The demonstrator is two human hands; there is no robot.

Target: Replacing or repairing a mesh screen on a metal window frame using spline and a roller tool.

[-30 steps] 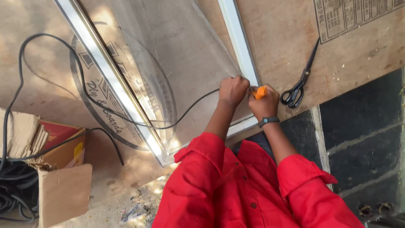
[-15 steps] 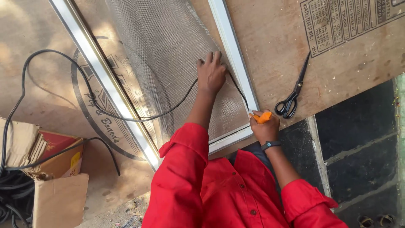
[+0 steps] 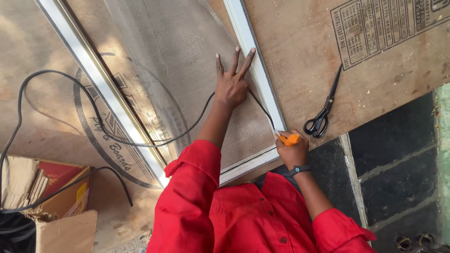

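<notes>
A white aluminium frame with grey mesh stretched over it lies on a plywood board. My left hand presses flat on the mesh beside the right rail, fingers spread. A thin black cord passes under that hand, running left in a long loop and right along the rail. My right hand, with a dark wristband, grips a small orange-handled tool on the cord by the frame's near corner.
Black scissors lie shut on the board just right of the frame. An open cardboard box sits at lower left with cord trailing into it. Dark blocks lie beyond the board's edge at lower right.
My left hand left the spot beside the right hand, slid up along the rail and spread flat on the mesh. My right hand with the orange tool drew back to the near corner.
</notes>
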